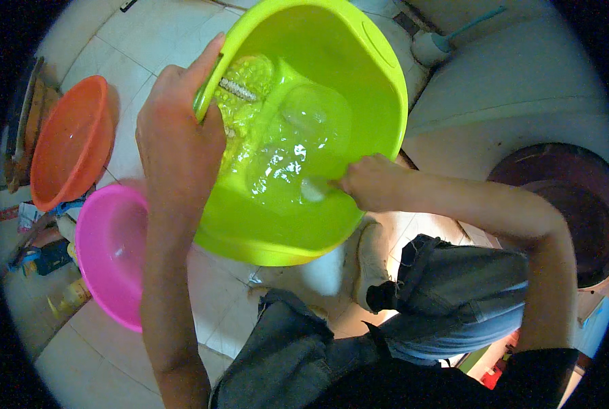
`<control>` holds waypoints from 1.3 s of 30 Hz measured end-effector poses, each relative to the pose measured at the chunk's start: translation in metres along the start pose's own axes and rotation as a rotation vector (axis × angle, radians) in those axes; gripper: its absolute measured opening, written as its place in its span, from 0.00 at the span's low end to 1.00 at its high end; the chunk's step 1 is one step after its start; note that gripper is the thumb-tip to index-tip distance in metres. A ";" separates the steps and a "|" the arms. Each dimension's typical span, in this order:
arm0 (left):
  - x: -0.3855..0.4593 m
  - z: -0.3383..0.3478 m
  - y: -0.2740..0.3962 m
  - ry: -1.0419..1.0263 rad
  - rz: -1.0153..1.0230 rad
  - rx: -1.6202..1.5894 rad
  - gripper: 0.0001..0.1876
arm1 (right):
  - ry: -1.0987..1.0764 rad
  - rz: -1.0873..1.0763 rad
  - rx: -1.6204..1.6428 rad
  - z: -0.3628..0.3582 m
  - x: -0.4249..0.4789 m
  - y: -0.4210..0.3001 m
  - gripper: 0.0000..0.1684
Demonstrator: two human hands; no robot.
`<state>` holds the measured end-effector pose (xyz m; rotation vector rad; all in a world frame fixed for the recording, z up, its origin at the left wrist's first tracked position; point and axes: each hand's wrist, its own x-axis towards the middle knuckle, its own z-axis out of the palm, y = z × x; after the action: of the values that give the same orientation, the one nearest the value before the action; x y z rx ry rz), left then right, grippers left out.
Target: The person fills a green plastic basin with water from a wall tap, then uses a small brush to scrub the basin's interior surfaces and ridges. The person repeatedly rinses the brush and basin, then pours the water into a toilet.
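Observation:
A lime-green plastic basin (381,110) is tilted above the floor, its inside facing me. Shallow water (289,163) glints across its bottom. My left hand (179,105) grips the rim on the left side, thumb inside. Next to that thumb, a pale beaded strip (238,89) runs over a bumpy part of the basin floor. My right hand (376,183) reaches over the right rim with its fingers curled. A blurred whitish patch (313,189) lies just beyond those fingertips; whether the hand holds it is unclear.
An orange basin (67,145) and a pink basin (113,250) stand at left on the tiled floor (115,48). Bottles and small items (49,255) lie beside them. At upper right is a toilet brush holder (429,48). A dark round container (565,220) stands at right.

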<state>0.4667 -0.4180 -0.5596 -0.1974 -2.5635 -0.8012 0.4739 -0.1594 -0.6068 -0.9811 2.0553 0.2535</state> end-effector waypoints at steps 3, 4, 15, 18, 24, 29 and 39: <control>0.005 0.003 -0.002 0.017 0.008 0.012 0.32 | 0.128 0.096 -0.133 0.020 0.044 0.017 0.22; 0.004 0.003 -0.003 0.024 0.005 0.021 0.32 | 0.148 0.114 -0.137 0.022 0.052 0.021 0.23; 0.014 0.012 -0.026 0.046 -0.059 -0.042 0.31 | 0.514 0.359 0.198 0.031 0.140 0.097 0.22; 0.007 0.017 -0.055 0.037 -0.128 -0.045 0.31 | 0.551 0.424 0.477 0.028 0.160 0.038 0.20; -0.022 0.015 -0.105 0.045 -0.290 -0.138 0.32 | 0.332 0.027 0.070 0.012 0.133 -0.010 0.12; -0.044 0.006 -0.111 0.002 -0.506 -0.216 0.32 | 0.438 0.225 0.096 0.009 0.159 -0.001 0.13; -0.056 0.005 -0.122 0.022 -0.558 -0.244 0.33 | 0.338 0.170 0.132 0.000 0.170 -0.028 0.13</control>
<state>0.4826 -0.5152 -0.6502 0.4731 -2.5157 -1.3049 0.4332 -0.2724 -0.7301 -0.8115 2.4336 0.0381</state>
